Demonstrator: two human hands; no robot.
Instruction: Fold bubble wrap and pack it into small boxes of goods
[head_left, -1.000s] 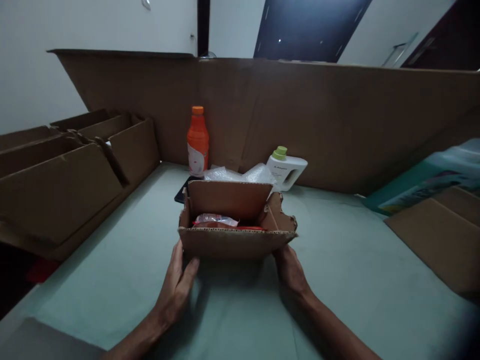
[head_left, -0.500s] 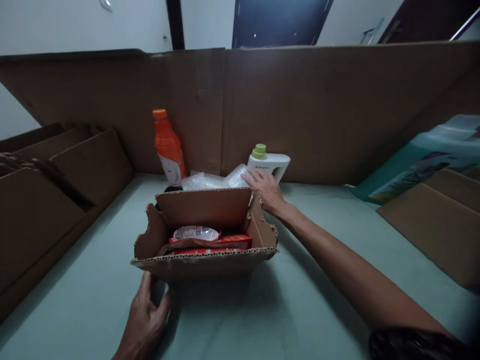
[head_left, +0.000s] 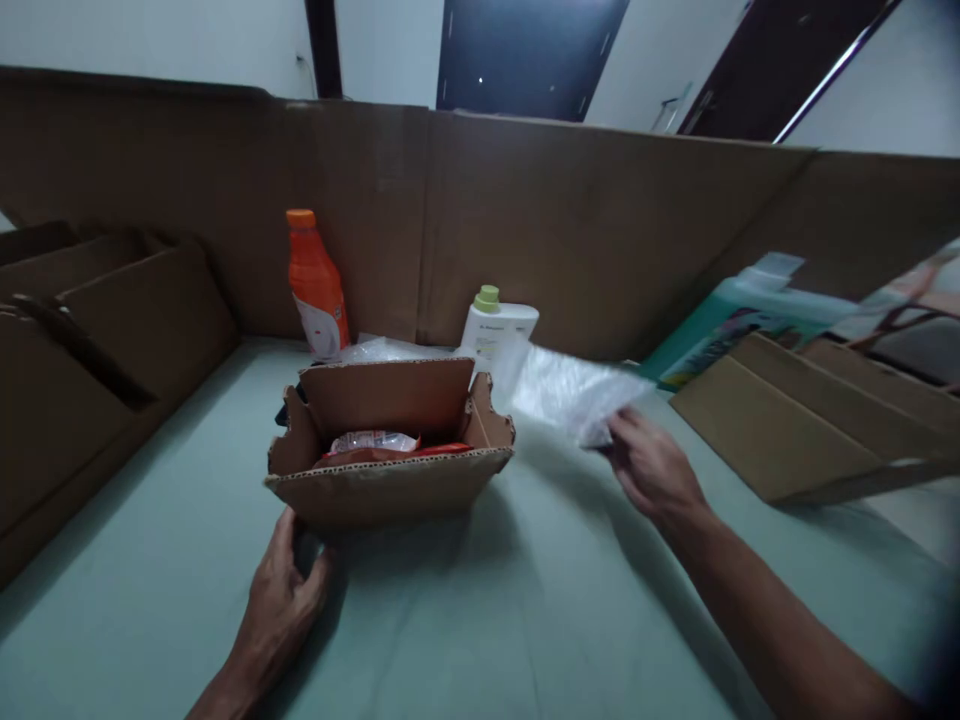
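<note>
My right hand (head_left: 652, 462) is closed on one end of a bubble wrap sheet (head_left: 574, 388), held over the table to the right of a small open cardboard box (head_left: 390, 492). Inside that box lie red packets (head_left: 442, 449) and a clear-and-white plastic packet (head_left: 375, 441). My left hand (head_left: 285, 585) is at the box's near left corner, thumb and fingers apart and curved; a dark patch between them is unclear. More bubble wrap (head_left: 390, 349) lies behind the box. A white bottle with a green cap (head_left: 495, 328) stands behind, partly covered by the sheet.
An orange bottle (head_left: 317, 290) stands against the tall cardboard wall (head_left: 600, 220) at the back. Divided cardboard boxes (head_left: 150, 300) line the left side. On the right, a teal liquid jug (head_left: 720, 325) leans behind another cardboard box (head_left: 780, 420). A pale green surface (head_left: 450, 620) lies underneath.
My right hand has moved from beside the white bottle toward the right and nearer, pulling a bubble wrap sheet with it. My left hand stays at the box corner. The view has shifted rightward.
</note>
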